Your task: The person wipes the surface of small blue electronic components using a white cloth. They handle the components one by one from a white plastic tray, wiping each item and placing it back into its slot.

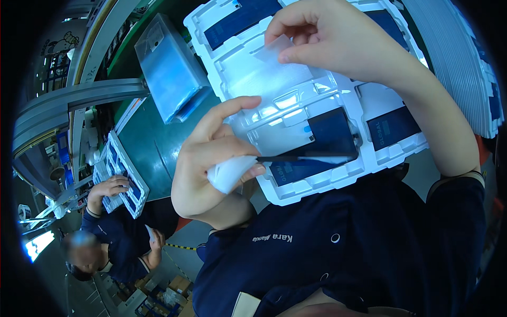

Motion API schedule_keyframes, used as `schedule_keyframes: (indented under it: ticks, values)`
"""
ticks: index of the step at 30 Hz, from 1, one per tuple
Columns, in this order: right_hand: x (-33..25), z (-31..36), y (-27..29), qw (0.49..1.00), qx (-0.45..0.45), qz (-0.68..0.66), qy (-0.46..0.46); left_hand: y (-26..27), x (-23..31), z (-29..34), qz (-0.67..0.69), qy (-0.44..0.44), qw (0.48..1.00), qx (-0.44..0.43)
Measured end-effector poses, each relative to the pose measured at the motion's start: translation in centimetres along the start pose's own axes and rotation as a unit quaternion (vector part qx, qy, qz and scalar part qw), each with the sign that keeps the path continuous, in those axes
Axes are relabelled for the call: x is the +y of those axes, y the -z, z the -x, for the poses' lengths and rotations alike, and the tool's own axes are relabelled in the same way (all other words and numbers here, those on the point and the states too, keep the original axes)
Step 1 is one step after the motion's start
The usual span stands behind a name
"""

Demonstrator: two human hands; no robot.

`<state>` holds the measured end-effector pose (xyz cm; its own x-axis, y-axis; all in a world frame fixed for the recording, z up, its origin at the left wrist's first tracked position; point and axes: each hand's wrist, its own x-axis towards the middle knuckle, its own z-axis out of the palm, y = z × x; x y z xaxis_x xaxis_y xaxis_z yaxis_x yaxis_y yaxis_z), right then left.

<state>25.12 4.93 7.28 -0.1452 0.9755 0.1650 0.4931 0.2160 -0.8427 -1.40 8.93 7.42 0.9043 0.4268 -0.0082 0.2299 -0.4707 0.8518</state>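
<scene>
My left hand [203,153] curls round a crumpled white wipe [230,174] and the end of a slim black stick-like tool [301,158], its index finger stretched out over the tray. The tool reaches across a dark flat rectangular part [334,134] in the near part of a white moulded plastic tray [301,194]. Between thumb and fingers, my right hand [322,39] pinches a thin translucent sheet [274,50] above a pale compartment. More dark flat parts sit in the tray, one of them at the right [393,128].
A tall stack of white trays [454,63] stands at the right. At the left, a clear blue-tinted plastic box [170,68] rests on the green bench [142,153]. Beyond a metal frame [95,92], another person [121,243] handles a similar tray [136,193].
</scene>
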Motion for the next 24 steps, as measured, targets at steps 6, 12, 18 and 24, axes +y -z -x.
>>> schedule_keyframes:
  ticks: [6,12,18,24]
  values:
    - [0.4,-0.9,0.0,0.999,-0.052,0.014,0.006,0.9,-0.2,-0.6,0.012,0.054,0.998,-0.022]
    - [2.5,-0.7,-1.5,0.987,0.015,0.087,0.135,1.2,-1.8,-0.7,0.087,0.065,0.994,0.031]
    - [0.4,-0.7,0.4,0.995,0.096,0.001,0.037,-0.3,-2.5,-2.2,0.211,0.141,0.934,0.251]
    - [-1.1,-1.3,0.9,0.989,0.050,-0.022,-0.140,-1.8,-2.9,-3.1,-0.038,0.106,0.961,0.251]
